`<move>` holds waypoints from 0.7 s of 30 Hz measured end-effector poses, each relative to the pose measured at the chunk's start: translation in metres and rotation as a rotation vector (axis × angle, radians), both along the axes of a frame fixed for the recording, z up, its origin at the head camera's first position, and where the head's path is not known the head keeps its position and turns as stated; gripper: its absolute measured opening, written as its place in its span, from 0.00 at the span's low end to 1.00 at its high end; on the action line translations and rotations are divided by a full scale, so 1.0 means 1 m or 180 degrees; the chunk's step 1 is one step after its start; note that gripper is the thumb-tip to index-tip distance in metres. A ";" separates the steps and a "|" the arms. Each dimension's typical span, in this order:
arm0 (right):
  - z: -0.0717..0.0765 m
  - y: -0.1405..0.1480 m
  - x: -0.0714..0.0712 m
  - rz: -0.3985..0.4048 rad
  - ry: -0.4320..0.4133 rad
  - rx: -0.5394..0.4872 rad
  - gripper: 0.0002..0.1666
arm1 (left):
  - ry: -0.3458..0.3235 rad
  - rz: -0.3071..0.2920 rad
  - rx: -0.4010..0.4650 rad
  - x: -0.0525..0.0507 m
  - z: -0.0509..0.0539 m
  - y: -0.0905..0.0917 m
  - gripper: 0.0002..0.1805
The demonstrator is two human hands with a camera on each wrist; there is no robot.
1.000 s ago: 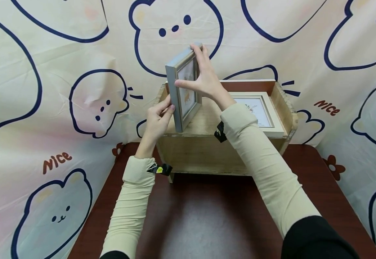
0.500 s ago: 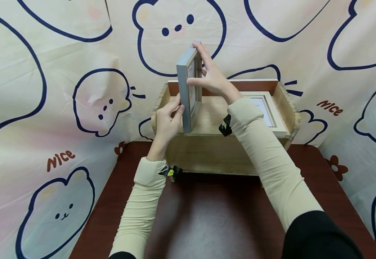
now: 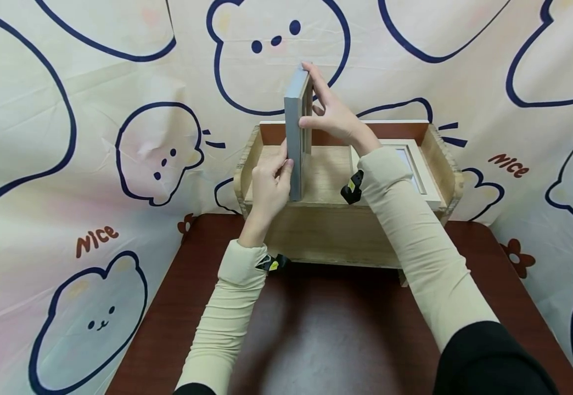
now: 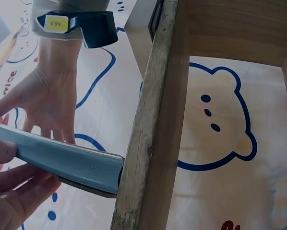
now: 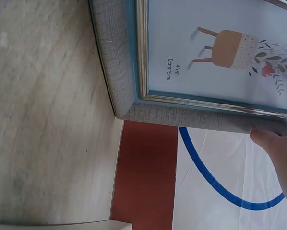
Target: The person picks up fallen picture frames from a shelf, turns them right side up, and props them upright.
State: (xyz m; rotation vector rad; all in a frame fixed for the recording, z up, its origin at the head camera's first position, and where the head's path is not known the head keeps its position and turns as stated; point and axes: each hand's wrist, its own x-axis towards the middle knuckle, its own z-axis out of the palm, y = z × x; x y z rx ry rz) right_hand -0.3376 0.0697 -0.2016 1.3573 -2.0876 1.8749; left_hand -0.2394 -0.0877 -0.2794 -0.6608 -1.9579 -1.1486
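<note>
Cream cloth (image 3: 168, 82) printed with blue bear outlines hangs behind and beside a dark red table (image 3: 316, 323). Near the table's far edge stands a wooden shelf (image 3: 326, 170) with raised ends and a red-brown back.

On the shelf's top, left of its middle and by the front edge, the grey frame (image 3: 294, 145) stands upright, side edge toward the person; its lower edge appears to touch the wood. The left hand (image 3: 271, 181) pinches that near edge low down, between thumb and fingers. The right hand (image 3: 336, 118) spans the frame higher up, gripping it with the thumb on the near edge and a finger at the far top corner. Its picture shows a tan shape on legs, flowers and small print.

By the shelf's right end lies the white frame (image 3: 425, 175), partly behind the right sleeve (image 3: 420, 230).
</note>
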 end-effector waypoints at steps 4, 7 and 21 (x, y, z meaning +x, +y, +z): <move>0.002 0.004 0.001 -0.0020 -0.0007 0.0066 0.78 | 0.0032 0.0039 -0.0027 0.002 0.001 0.004 0.19; 0.004 0.006 0.003 -0.0105 0.0008 0.0150 0.77 | 0.0013 0.0040 -0.0008 0.002 0.000 0.006 0.19; 0.003 0.008 0.024 -0.0872 0.0808 0.0460 0.50 | -0.0002 0.0061 0.0028 0.001 -0.003 0.003 0.19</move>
